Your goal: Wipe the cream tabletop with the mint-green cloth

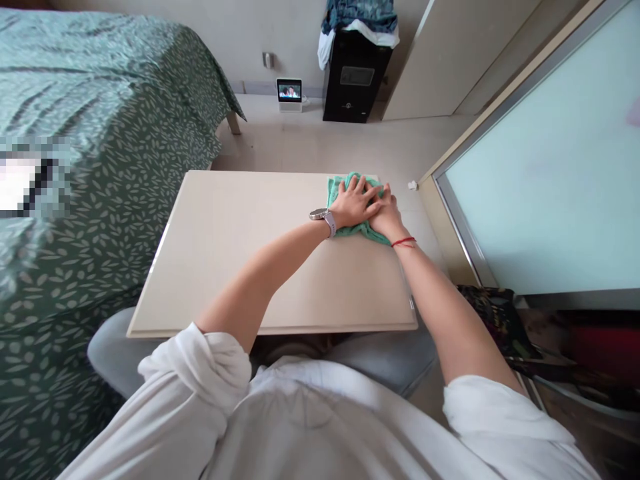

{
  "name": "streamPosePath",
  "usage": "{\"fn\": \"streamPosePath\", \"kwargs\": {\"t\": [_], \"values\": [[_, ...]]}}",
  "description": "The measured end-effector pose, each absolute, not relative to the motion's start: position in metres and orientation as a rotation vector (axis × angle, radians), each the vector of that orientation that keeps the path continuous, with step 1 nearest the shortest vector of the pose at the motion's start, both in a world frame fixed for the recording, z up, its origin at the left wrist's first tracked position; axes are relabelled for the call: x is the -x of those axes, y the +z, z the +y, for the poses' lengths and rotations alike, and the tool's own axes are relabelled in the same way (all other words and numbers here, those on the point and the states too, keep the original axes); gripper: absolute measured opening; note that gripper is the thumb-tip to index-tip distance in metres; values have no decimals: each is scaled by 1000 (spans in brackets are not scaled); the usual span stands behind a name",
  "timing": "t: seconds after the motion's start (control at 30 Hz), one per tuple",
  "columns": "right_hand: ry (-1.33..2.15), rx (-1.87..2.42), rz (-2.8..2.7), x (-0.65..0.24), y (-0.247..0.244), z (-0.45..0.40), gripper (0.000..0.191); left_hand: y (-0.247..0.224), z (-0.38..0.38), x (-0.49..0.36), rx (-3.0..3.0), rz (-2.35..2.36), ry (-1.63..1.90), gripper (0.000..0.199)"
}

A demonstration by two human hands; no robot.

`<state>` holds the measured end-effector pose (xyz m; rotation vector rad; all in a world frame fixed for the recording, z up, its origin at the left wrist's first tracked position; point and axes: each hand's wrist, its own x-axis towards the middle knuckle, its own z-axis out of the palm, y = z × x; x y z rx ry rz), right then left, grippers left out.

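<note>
Your left hand (354,199) is spread palm-down, overlapping your right hand (386,215); whether the right one grips, I cannot tell. The green cloth (335,191) lies directly beneath both. Pushing farther right might slide it over the table (225,227) edge, and 2 arms leaning on that far corner could shift or tip the table. A dropped left wrist might scrape the watch (319,214) on the surface. The cloth looks soft and rumpled; the tabletop, spreading left of and nearer than your hands, looks smooth, pale, rectangular. Beyond them stand a small screen (290,93) and a boxy black cabinet (356,80).
</note>
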<state>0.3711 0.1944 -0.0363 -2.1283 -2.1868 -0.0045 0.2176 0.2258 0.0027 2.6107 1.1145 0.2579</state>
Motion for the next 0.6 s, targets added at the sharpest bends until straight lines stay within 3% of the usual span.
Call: {"fn": "streamPosePath", "kwargs": {"t": [0.13, 0.27, 0.47, 0.6], "values": [[134, 2308, -1934, -359, -39, 130, 78, 0, 177, -213, -2666, 1026, 215, 69], [9, 2321, -1841, -343, -41, 56, 81, -1, 122, -203, -2735, 892, 185, 71], [-214, 2370, -1895, -295, -41, -40, 84, -3, 40, -157, -2739, 758, 191, 76], [-199, 2228, -2106, -261, -40, -61, 88, -4, 8, -115, -2665, 813, 134, 82]]}}
